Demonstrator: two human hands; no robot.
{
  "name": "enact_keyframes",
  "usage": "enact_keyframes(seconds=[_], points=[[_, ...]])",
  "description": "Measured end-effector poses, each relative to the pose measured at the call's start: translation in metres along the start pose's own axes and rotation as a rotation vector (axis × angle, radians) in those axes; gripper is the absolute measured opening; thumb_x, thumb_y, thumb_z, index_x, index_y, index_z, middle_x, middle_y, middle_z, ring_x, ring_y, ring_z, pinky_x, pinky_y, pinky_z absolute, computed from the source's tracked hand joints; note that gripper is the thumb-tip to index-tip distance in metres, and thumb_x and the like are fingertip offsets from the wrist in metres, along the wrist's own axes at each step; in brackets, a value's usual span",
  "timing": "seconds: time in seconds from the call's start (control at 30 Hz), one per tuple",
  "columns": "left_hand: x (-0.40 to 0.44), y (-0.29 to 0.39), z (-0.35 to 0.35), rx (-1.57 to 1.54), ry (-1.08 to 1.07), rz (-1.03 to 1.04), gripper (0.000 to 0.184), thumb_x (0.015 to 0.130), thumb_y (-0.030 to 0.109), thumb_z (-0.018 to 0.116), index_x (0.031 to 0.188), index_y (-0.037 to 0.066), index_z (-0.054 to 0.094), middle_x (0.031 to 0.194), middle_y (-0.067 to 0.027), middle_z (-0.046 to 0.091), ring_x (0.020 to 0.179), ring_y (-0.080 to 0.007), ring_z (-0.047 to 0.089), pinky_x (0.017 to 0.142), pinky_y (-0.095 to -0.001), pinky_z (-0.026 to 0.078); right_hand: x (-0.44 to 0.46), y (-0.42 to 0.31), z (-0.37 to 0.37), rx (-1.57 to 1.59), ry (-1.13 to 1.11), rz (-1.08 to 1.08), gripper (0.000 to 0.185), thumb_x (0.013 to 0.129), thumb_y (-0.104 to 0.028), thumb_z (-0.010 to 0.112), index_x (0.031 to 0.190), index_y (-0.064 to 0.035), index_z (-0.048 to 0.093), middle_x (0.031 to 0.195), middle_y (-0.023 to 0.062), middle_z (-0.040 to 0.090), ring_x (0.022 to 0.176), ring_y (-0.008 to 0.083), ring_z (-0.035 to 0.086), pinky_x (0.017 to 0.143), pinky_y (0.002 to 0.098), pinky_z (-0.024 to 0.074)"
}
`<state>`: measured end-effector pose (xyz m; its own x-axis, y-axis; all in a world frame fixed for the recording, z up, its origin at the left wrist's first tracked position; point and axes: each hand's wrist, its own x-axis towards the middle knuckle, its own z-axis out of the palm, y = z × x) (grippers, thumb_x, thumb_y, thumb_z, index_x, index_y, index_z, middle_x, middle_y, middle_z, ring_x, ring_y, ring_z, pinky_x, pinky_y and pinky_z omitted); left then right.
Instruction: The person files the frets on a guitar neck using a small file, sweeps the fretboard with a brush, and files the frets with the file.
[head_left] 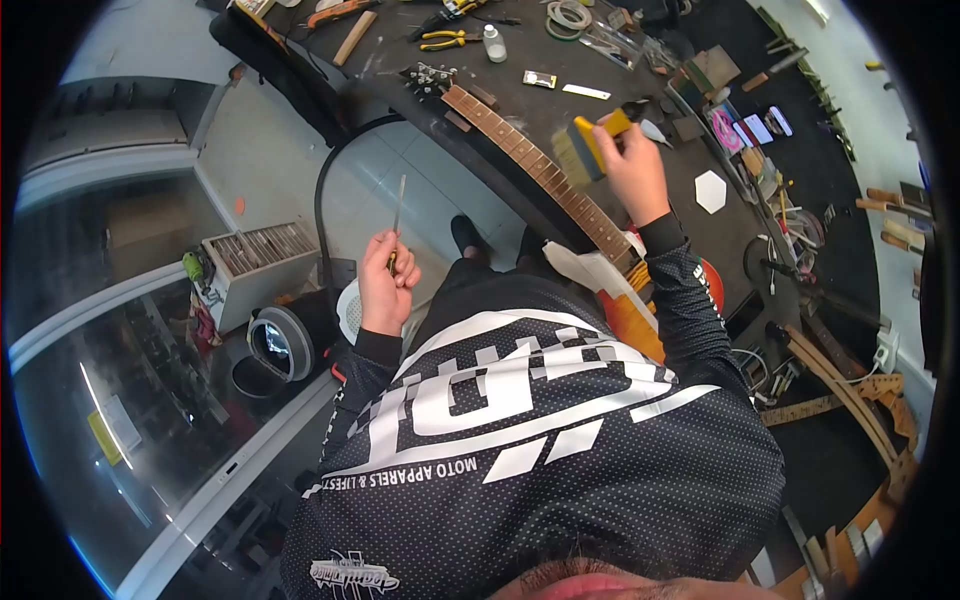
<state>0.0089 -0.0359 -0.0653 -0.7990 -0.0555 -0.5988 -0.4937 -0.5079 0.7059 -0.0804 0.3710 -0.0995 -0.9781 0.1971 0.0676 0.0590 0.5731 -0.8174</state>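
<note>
Dark and cluttered, the workbench [510, 98] stretches ahead. Fingers curled, the right hand [634, 168] grips a wide brush [588, 148] by its yellow handle, apparently to keep the bristles free at the guitar neck [526, 158], which lies fretboard up, presumably for access; contact is unclear. Well apart, the left hand [388, 284] clasps a slim metal tool [399, 210], shank exposed. "MOTO APPARELS & LIFEST", cut off, marks the shirt [545, 412].

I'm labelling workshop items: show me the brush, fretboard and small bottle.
Brush [590, 144]: head view, on its yellow part.
Fretboard [533, 163]: head view, near mid-length.
Small bottle [494, 47]: head view, on its body.
</note>
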Motion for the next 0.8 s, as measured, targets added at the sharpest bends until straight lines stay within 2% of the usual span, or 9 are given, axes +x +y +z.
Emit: enact_keyframes(seconds=[0.03,0.07,0.17,0.2,0.3,0.43,0.57,0.7,0.8], points=[[-0.002,-0.001,-0.001,-0.007,0.013,-0.001,0.011,0.117,0.021,0.059,0.116,0.01,0.061,0.074,0.0013,0.046,0.058,-0.0081,0.036,0.056,-0.0283,0.031,0.001,0.001,0.007,-0.032,-0.062,-0.005,0.031,0.11,-0.033,0.072,0.12,-0.0032,0.073,0.102,0.0177,0.081,0.092,0.0365,0.08,0.082,0.044,0.0601],[-0.003,-0.001,-0.003,-0.014,0.026,-0.003,0.011,0.116,0.021,0.059,0.115,0.01,0.061,0.074,0.0012,0.046,0.057,-0.0081,0.035,0.056,-0.0285,0.031,0.003,-0.002,0.014,-0.127,-0.238,0.061,0.036,0.109,-0.035,0.072,0.123,-0.0024,0.073,0.105,0.0194,0.081,0.097,0.0375,0.08,0.086,0.0455,0.0598],[-0.007,-0.001,-0.01,-0.028,0.017,0.007,0.012,0.117,0.021,0.058,0.118,0.009,0.062,0.075,0.0014,0.046,0.058,-0.0082,0.037,0.057,-0.028,0.032,0.016,0.026,0.065,0.158,-0.514,-0.024,0.037,0.109,-0.035,0.073,0.126,-0.0022,0.072,0.108,0.0213,0.081,0.102,0.0378,0.079,0.089,0.0461,0.0593],[-0.01,0.001,-0.011,-0.026,0.025,0.01,0.012,0.117,0.021,0.059,0.118,0.009,0.062,0.075,0.0014,0.046,0.058,-0.0083,0.037,0.057,-0.028,0.032,0.024,0.047,0.089,0.288,-0.488,-0.017,0.037,0.109,-0.034,0.072,0.129,-0.0021,0.071,0.112,0.0219,0.08,0.105,0.0377,0.078,0.092,0.0451,0.0589],[-0.013,0.008,-0.012,-0.03,0.05,0.045,0.012,0.117,0.02,0.059,0.118,0.009,0.062,0.075,0.0013,0.046,0.058,-0.0084,0.037,0.057,-0.0282,0.032,0.042,0.031,0.12,0.221,-0.31,0.021,0.037,0.109,-0.034,0.072,0.128,-0.0022,0.071,0.113,0.0213,0.08,0.103,0.0373,0.078,0.092,0.0439,0.0589],[-0.019,0.017,-0.026,-0.033,0.1,0.091,0.012,0.117,0.02,0.059,0.119,0.009,0.062,0.075,0.0013,0.046,0.057,-0.0086,0.036,0.057,-0.0286,0.032,0.052,-0.031,0.134,0.216,-0.193,-0.136,0.03,0.109,-0.029,0.072,0.125,-0.003,0.071,0.113,0.0199,0.078,0.1,0.0388,0.077,0.089,0.0449,0.0593],[-0.012,0.018,-0.037,-0.053,0.101,0.083,0.012,0.117,0.02,0.058,0.12,0.009,0.061,0.075,0.0013,0.046,0.057,-0.0085,0.036,0.057,-0.0288,0.032,0.083,-0.053,0.164,0.152,-0.046,-0.299,0.029,0.108,-0.028,0.073,0.125,-0.0055,0.066,0.11,0.0197,0.075,0.099,0.0422,0.075,0.085,0.0492,0.0588],[0.01,0.023,-0.033,-0.045,0.012,0.037,0.013,0.117,0.021,0.058,0.119,0.009,0.062,0.074,0.0013,0.046,0.057,-0.0083,0.036,0.056,-0.0288,0.031,0.095,-0.06,0.163,-0.061,-0.176,-0.306,0.028,0.109,-0.028,0.07,0.125,-0.006,0.065,0.108,0.0212,0.075,0.1,0.0455,0.074,0.085,0.0536,0.0584],[0.036,0.035,-0.03,-0.017,-0.089,0.013,0.013,0.116,0.022,0.06,0.118,0.009,0.062,0.073,0.0013,0.046,0.057,-0.0082,0.035,0.055,-0.029,0.031,0.072,-0.054,0.146,-0.136,-0.22,-0.296,0.029,0.108,-0.028,0.07,0.126,-0.0066,0.064,0.108,0.0212,0.076,0.099,0.0464,0.074,0.083,0.0555,0.058]])
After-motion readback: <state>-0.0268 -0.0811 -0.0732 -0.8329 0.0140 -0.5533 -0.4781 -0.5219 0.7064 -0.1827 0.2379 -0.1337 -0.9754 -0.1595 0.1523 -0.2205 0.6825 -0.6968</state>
